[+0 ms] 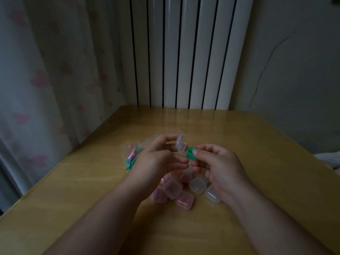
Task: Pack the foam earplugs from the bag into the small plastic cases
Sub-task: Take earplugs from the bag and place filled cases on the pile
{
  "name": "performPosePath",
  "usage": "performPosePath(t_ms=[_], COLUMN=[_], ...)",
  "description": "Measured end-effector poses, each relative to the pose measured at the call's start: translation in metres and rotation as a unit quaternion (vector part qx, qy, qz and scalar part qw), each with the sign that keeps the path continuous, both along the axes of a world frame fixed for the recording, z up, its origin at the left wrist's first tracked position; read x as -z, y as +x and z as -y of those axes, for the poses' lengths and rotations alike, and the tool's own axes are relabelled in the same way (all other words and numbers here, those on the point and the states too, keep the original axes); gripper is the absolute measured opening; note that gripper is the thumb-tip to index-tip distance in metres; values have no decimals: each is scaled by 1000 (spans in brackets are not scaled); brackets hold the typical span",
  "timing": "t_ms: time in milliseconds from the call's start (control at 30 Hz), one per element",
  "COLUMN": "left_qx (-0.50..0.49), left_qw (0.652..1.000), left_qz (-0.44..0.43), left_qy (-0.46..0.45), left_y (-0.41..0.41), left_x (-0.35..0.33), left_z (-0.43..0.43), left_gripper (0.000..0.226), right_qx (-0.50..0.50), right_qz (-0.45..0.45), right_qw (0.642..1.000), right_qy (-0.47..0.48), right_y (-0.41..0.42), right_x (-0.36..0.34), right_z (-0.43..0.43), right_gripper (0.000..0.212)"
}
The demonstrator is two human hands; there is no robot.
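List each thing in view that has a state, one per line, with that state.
Open case: lid up, held by left hand.
Green earplugs: pinched in right hand, at the case's mouth.
Bag: on the table, earplugs still inside.
Spare cases: closed, piled on table.

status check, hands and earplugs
Left hand holds open case. Right hand pushing green earplugs in. Bag behind, nothing blocking.
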State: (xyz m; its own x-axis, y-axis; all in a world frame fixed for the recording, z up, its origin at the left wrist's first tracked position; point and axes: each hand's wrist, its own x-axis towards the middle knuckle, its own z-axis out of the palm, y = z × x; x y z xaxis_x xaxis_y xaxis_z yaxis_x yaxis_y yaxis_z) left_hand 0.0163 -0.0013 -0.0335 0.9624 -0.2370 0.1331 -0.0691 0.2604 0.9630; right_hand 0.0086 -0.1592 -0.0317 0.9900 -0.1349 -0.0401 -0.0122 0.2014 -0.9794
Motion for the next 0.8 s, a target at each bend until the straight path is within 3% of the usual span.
performPosePath(t_ms=[100, 333, 467, 567, 667, 800], left_qx=[21, -44, -55, -35, -30, -95], left_qw=[999, 995, 988, 985, 985, 980], left_qz=[-29, -3, 20, 23, 34, 29], left_qy=[-35, 88, 141, 166, 169, 174], left_y=[1, 6, 4, 2, 1, 3], left_x=[0, 8, 4, -1, -5, -15], left_z=[1, -2, -5, -9, -13, -24], left_gripper=[37, 25, 35, 25, 20, 17], right_qx=[9, -48, -36, -17, -25, -17], right_qz=[8, 19, 43, 54, 63, 58], right_qw=[1000, 997, 996, 989, 989, 990], right_qy=[-11, 51, -65, -137, -132, -128], right_y=[2, -2, -2, -1, -2, -3], right_x=[2, 4, 5, 6, 5, 5], right_z=[0, -1, -3, -6, -7, -6], right_gripper=[7, 18, 12, 7, 8, 14])
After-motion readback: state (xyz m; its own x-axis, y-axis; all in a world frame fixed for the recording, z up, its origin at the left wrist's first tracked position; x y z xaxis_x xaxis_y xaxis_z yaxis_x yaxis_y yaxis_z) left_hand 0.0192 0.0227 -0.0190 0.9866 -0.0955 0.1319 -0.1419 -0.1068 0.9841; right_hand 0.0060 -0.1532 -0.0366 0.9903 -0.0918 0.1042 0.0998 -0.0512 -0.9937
